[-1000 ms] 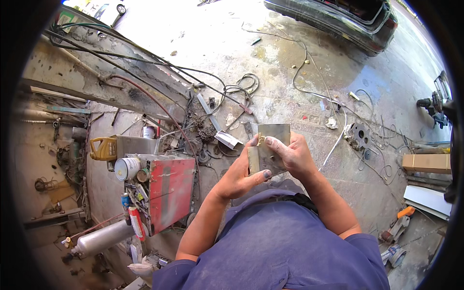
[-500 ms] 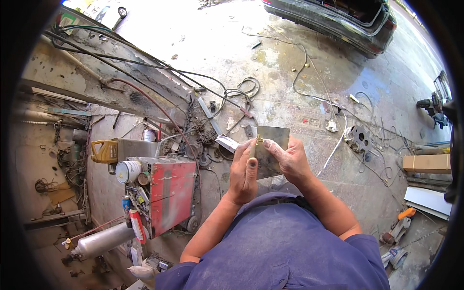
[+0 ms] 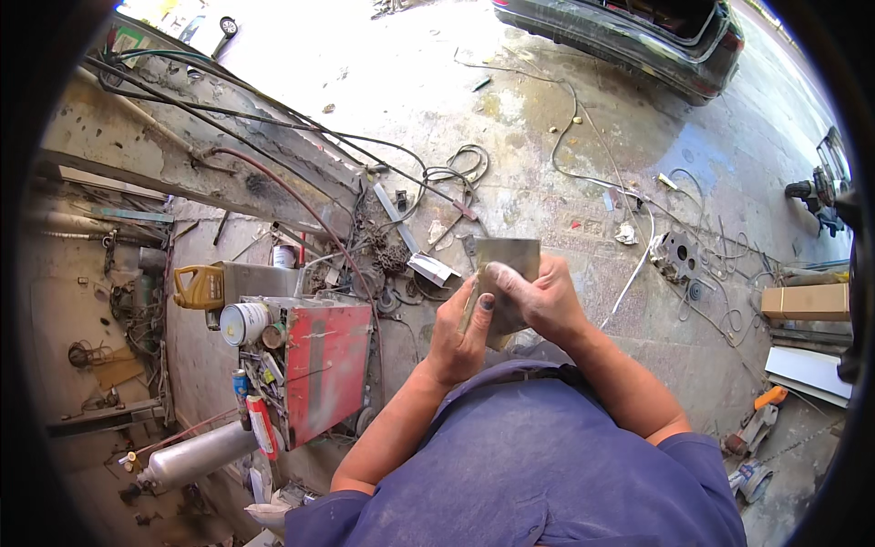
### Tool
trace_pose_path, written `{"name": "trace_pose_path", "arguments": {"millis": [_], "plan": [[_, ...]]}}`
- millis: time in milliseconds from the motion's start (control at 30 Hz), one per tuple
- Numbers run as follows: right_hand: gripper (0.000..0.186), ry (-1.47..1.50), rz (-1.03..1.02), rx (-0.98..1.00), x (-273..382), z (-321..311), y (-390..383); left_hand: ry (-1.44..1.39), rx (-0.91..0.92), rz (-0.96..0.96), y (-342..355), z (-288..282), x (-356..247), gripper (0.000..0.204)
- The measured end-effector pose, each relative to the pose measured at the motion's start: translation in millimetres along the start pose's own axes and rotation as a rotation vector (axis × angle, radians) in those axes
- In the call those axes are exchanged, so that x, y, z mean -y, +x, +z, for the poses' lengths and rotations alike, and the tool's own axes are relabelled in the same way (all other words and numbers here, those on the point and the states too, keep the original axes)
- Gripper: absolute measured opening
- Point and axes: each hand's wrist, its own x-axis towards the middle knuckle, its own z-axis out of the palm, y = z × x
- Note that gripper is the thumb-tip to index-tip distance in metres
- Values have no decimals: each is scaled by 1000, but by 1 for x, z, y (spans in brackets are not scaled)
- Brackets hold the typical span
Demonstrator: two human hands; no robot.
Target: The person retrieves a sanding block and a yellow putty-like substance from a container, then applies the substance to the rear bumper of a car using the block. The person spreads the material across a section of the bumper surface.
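In front of my waist, both hands are on a thin, grey-olive rectangular sheet (image 3: 510, 255); its exact kind is unclear. My right hand (image 3: 550, 299) grips its right side, the whitened thumb lying flat across the face and the fingers hidden behind. My left hand (image 3: 458, 333) is closed at the left side, thumb up, holding a narrow yellowish edge (image 3: 470, 305). Whether that edge belongs to the sheet or to a separate flat piece cannot be made out. White dust coats my fingers.
To the left stands a red cabinet (image 3: 328, 365) with cans and spray bottles, beside a gold jug (image 3: 198, 287) and a silver cylinder (image 3: 202, 456). Hoses and cables (image 3: 456, 173) cross the floor. A metal engine part (image 3: 676, 256) lies right; a dark car (image 3: 638, 41) stands far off.
The sheet has shifted slightly left and looks narrower from its new tilt. My right thumb has slid a little left across it, and the yellowish edge by my left hand shows longer.
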Motion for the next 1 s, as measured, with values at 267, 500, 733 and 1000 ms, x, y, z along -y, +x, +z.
{"name": "trace_pose_path", "arguments": {"millis": [267, 500, 733, 1000], "plan": [[18, 43, -22, -88, 4, 10, 2, -112, -52, -12, -3, -2, -2, 50], [17, 124, -82, -125, 0, 11, 4, 64, -77, 60, -9, -5, -3, 53], [15, 37, -34, 31, -6, 11, -4, 85, 25, -9, -13, -19, 2, 46], [18, -5, -40, -3, 4, 20, -9, -90, 18, 21, -15, -17, -1, 45]]}}
